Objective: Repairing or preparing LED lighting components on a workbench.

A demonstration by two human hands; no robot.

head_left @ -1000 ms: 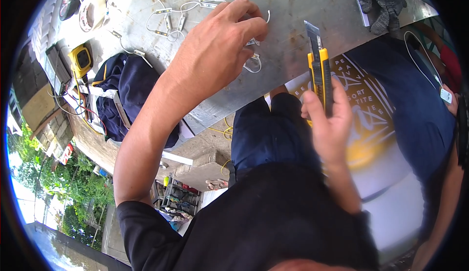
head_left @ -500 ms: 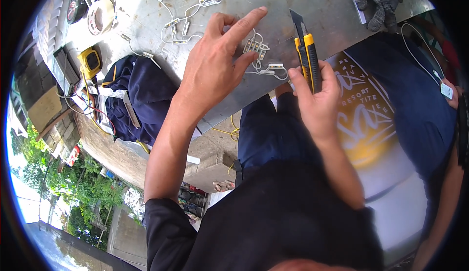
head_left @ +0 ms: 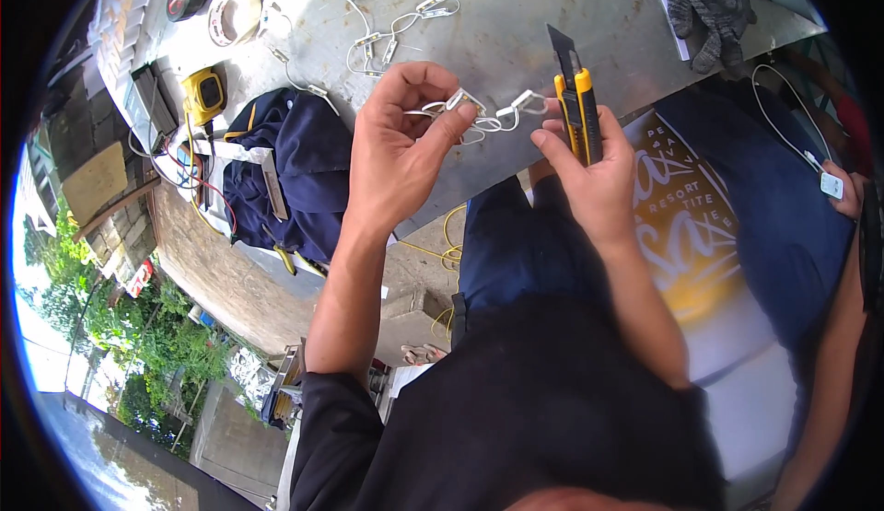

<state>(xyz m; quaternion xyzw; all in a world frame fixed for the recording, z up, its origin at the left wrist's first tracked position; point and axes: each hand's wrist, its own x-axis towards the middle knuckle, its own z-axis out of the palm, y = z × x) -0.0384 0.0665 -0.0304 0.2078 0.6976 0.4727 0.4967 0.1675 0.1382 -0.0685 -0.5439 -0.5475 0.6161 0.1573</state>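
Note:
Between the thumb and fingers of my left hand (head_left: 405,143) is a bunched string of LED modules (head_left: 467,106), small white blocks joined by thin white wire. One module and a loop of wire stretch from it toward my right hand (head_left: 594,166). That hand grips a yellow and black utility knife (head_left: 577,110), its dark blade out and pointing away from me. The wire loop ends beside the right fingertips; whether they touch it I cannot tell. Farther off on the metal table (head_left: 516,14) lies another chain of LED modules (head_left: 368,46).
A tape roll (head_left: 234,16), a yellow tool (head_left: 204,95) with wires and dark blue cloth (head_left: 295,156) lie at the left. Grey gloves (head_left: 709,14) rest at the far right. A printed panel (head_left: 691,216) is beside my right arm. Another person's hand (head_left: 852,189) holds a small white device.
My left hand has closed on the LED module bunch and lifted it off the table. The right hand still holds the knife in nearly the same place. The view has shifted slightly.

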